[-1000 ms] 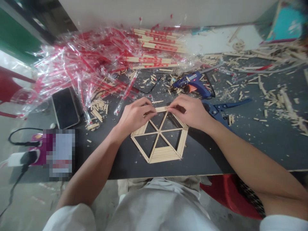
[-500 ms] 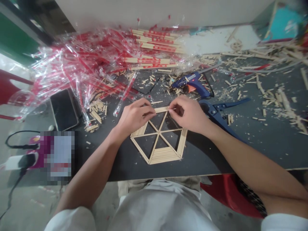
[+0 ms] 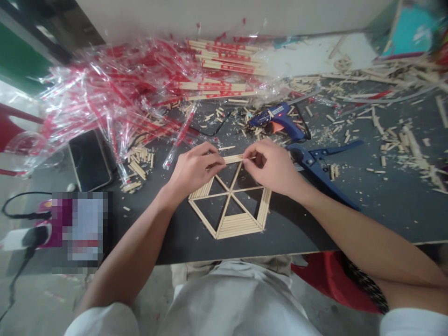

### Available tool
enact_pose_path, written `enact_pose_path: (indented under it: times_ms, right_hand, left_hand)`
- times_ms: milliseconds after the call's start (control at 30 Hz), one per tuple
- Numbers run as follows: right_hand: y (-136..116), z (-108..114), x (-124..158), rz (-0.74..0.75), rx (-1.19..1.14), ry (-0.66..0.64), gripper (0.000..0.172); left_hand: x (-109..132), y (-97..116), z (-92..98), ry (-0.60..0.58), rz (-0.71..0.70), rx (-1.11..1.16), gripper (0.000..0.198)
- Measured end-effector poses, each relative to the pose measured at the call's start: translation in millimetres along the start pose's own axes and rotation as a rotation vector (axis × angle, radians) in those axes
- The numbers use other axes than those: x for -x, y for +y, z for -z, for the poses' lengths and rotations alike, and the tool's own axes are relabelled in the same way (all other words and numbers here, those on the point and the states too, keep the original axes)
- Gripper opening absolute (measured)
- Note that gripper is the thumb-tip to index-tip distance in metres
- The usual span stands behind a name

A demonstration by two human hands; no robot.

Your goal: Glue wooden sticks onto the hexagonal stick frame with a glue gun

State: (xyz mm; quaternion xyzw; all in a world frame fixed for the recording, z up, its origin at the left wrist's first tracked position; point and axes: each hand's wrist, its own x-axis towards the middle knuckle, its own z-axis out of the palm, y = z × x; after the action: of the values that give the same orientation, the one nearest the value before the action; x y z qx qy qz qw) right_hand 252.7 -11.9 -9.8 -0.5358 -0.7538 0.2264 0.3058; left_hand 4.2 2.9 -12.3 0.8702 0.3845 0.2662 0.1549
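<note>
A flat hexagonal frame of wooden chopsticks [image 3: 241, 225] lies near the table's front edge, with spokes crossing at its middle. Rows of cut sticks fill its near side, its right side and its left upper side. At the far side, my left hand [image 3: 198, 168] is closed in a pinch on the left end of a short chopstick piece [image 3: 233, 159]. My right hand [image 3: 271, 165] pinches the other end of that row, by the far right corner. The fingers partly hide the tips of the sticks.
Behind the hands lies a blue glue gun [image 3: 280, 119]. A blue cutter [image 3: 322, 170] rests right of my right hand. Wrapped chopsticks [image 3: 227, 60] and plastic sleeves pile up at the back. On the left are a phone [image 3: 90, 160] and stick offcuts [image 3: 138, 163].
Both hands stay at the far side of the hexagon, with barely any movement of the fingers. The whole view has shifted very slightly.
</note>
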Motion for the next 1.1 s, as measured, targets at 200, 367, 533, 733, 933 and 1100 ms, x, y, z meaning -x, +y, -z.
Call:
enact_pose_path:
  times_ms: [200,367,533,733,933,1100]
  right_hand:
    - [-3.0,-4.5,1.3,-0.036,0.006,0.036,0.008]
    - [-2.5,-4.8,0.7,-0.061,-0.014,0.034,0.007]
    - [-1.6,-6.1,0.1,-0.086,-0.031,0.050,0.007]
    - [-2.3,-5.9,-1.6,-0.094,-0.046,0.037,0.006]
    - [-2.9,-5.3,-3.3,-0.106,-0.056,0.017,0.006]
    - [-2.2,-4.9,-3.5,-0.120,-0.062,0.007,0.006]
  left_hand:
    - [0.1,-0.5,-1.3,0.010,-0.003,-0.007,0.020]
    - [-0.1,-0.7,-0.8,-0.009,-0.007,-0.026,0.022]
    - [0.0,5.5,2.2,-0.034,-0.067,-0.153,0.028]
    - [1.6,17.8,5.0,-0.080,-0.068,-0.281,0.024]
    - [1.1,22.0,0.0,-0.043,-0.109,-0.438,0.026]
    - [1.2,24.6,0.4,-0.065,-0.104,-0.414,0.021]
